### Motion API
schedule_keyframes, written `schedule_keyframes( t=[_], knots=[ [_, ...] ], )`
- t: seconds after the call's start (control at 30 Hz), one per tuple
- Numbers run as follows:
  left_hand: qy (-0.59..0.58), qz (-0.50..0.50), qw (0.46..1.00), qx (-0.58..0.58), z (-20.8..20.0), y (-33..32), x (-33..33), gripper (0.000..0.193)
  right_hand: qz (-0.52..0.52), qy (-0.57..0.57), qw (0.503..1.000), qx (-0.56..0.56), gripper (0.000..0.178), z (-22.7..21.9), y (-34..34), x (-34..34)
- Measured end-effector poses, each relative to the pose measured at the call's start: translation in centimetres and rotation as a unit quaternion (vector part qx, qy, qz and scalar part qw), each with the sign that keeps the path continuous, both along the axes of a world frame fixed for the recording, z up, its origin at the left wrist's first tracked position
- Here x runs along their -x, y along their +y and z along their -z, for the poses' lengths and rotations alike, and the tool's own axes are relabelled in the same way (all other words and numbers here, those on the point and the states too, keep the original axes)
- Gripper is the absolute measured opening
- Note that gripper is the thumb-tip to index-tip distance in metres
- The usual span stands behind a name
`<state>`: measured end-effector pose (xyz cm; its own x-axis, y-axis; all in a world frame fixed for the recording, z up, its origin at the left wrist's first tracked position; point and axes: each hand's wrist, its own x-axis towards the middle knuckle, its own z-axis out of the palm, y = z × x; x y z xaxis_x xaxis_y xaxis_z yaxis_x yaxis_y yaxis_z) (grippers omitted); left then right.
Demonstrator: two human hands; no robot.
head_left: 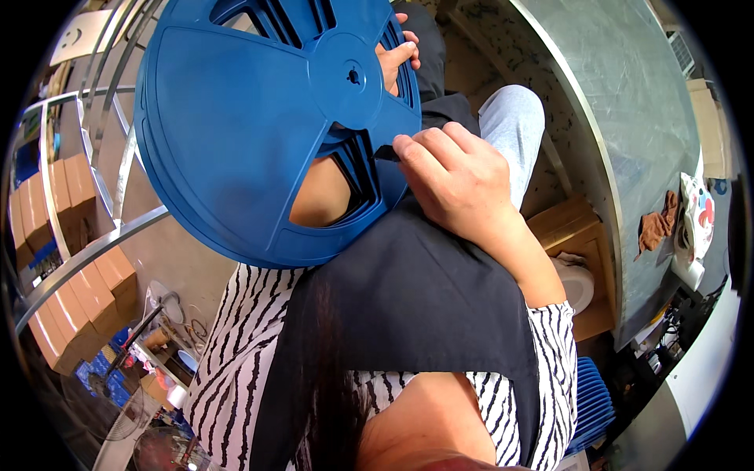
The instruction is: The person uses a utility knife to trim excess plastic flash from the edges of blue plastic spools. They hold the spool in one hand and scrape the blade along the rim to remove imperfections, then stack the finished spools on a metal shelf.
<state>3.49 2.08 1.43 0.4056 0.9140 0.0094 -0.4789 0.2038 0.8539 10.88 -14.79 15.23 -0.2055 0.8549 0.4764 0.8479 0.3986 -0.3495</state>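
A stack of large blue plastic reels (228,149) with cut-out windows lies over my lap, filling the upper left of the head view. My left forearm shows beneath it through the lower window. My left hand (397,61) comes out at the reels' far right side, its fingers bent around the stack and gripping it. At the reels' near right edge, my right hand (463,177) is closed in a pinch on a small dark strip (386,153). Whether that strip is fixed to the reel I cannot tell.
To the right runs a grey-green table (620,110) with a metal edge, holding a brown cloth (658,224) and a white plastic bag (694,228). Below it sits a cardboard box (577,235) with a white roll (576,284). Metal rails (94,251) and stacked cartons (82,302) stand left.
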Motion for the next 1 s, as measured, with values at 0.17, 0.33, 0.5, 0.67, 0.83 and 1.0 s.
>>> schedule_keyframes(
  t=[0.17, 0.33, 0.5, 0.67, 0.83, 1.0],
  knots=[
    [0.026, -0.011, 1.0, -0.003, 0.1, -0.2, 0.6, 0.038, -0.003, -0.021, 0.999, -0.026, 0.022, 0.0, 0.1, 0.4],
    [0.016, -0.008, 1.0, 0.001, 0.3, -0.4, 0.8, 0.039, -0.034, -0.039, 0.999, 0.0, 0.018, -0.6, -0.4, 0.5],
    [0.014, 0.007, 1.0, 0.005, 0.5, -0.5, 1.3, 0.043, -0.082, 0.025, 0.994, 0.074, 0.024, -1.3, -1.5, -0.2],
    [0.04, -0.005, 0.999, -0.01, 1.2, 1.1, 2.3, 0.043, 0.003, 0.422, 0.895, 0.146, 0.026, -0.3, -1.2, -0.7],
    [0.221, -0.105, 0.969, -0.024, 2.6, 4.7, 7.9, 0.046, 0.023, 0.71, 0.653, 0.263, 0.033, 3.1, -0.2, -1.7],
    [0.552, -0.206, 0.804, -0.076, 4.3, 7.6, 13.5, 0.049, 0.027, 0.836, 0.521, 0.172, 0.052, 6.9, 1.1, -1.9]
  ],
)
